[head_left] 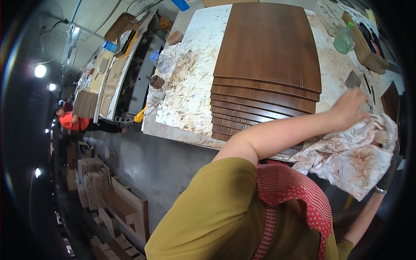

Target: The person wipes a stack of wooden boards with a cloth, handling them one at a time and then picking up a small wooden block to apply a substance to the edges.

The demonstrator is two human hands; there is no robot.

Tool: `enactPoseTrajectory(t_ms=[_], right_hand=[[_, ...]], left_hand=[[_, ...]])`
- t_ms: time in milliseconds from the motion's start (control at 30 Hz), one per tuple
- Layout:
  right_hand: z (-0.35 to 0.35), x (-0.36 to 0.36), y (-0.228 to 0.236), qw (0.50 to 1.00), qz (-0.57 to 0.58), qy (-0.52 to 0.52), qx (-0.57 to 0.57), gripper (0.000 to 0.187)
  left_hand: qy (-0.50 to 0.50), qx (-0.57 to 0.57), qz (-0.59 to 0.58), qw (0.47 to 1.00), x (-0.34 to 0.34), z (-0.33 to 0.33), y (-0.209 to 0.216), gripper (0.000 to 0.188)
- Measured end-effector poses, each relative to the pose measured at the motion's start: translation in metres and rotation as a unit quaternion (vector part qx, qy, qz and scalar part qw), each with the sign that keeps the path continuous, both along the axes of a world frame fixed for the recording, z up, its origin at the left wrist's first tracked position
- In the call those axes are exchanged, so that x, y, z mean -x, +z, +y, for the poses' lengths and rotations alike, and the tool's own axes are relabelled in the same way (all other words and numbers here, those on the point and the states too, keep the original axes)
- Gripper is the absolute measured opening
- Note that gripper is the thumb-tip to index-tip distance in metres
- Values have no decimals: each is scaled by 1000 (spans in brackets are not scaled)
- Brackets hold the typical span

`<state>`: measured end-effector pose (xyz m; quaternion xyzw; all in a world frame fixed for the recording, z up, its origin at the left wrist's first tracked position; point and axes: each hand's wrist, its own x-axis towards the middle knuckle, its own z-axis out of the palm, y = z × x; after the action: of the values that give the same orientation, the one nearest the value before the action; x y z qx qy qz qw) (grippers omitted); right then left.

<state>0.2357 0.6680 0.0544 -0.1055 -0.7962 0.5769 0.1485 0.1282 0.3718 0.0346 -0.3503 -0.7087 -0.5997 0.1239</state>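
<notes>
1. Live at the tabletop (pixel 193 93), with the brown boards (pixel 268 43) stacked in the middle, stepped toward the near edge like stairs.
2. Stretches the left hand (pixel 350 110) across, over the near part of the stack and out past its right side. Blurs at the fingers: cannot tell apart from together, nor make out anything gripped.
3. Brings the right hand (pixel 391 174), dark-gloved, in at the far right, against the edge of the stained cloth (pixel 346 160). Hides those fingers: cannot tell clamped from merely touching.
4. Shows the cloth bunched and draped at the near right corner, beside the stack rather than over the top board.
5. Count as done, by the look: boards piled, top face brown and smooth, stepped edges catching a shine.
6. Judge as midway, not wrapped up: cloth out, grey plate (pixel 353 80) and green bottle (pixel 343 42) about on the right, brown jar (pixel 157 82) at the left.
7. Cannot call the remainder: most faces covered by the boards above, so no sorting finished from unfinished.
</notes>
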Motion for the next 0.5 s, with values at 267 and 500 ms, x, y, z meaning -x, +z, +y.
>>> enactPoseTrajectory(t_ms=[267,500], right_hand=[[20,10,6,825,53,136,-546,52],[86,17,-21,990,45,66,-119,43]], left_hand=[[-118,-8,-244,963,-3,27,4,26],[92,207,81,971,39,-21,28,14]])
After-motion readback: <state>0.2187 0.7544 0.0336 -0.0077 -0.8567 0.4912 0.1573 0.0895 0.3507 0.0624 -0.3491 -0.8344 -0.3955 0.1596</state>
